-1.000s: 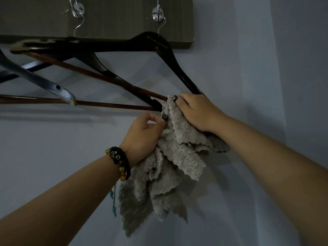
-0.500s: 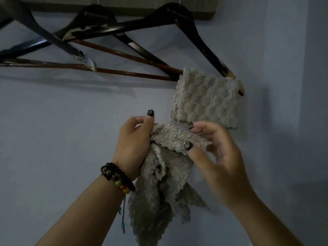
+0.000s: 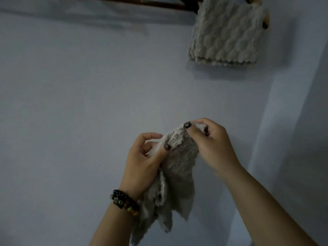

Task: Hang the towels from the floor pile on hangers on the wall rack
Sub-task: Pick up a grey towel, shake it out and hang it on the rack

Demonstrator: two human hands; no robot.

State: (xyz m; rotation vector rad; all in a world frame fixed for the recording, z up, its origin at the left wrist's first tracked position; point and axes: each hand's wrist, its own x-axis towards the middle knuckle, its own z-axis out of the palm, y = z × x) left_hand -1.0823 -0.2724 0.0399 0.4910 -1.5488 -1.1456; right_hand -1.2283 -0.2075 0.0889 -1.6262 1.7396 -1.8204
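Pinching the top edge of a grey towel point(image 3: 179, 157), the right hand point(image 3: 211, 144) clamped thumb and fingers on one corner, and the left hand point(image 3: 143, 160), just beside and slightly lower, gripped the same edge with thumb pressed on the cloth. Below both grips the towel hung crumpled past a beaded bracelet point(image 3: 125, 203) on the left wrist. Well above the right hand, a hung towel point(image 3: 225, 32) draped folded over a dark hanger bar point(image 3: 159, 3) against the wall point(image 3: 71, 103).
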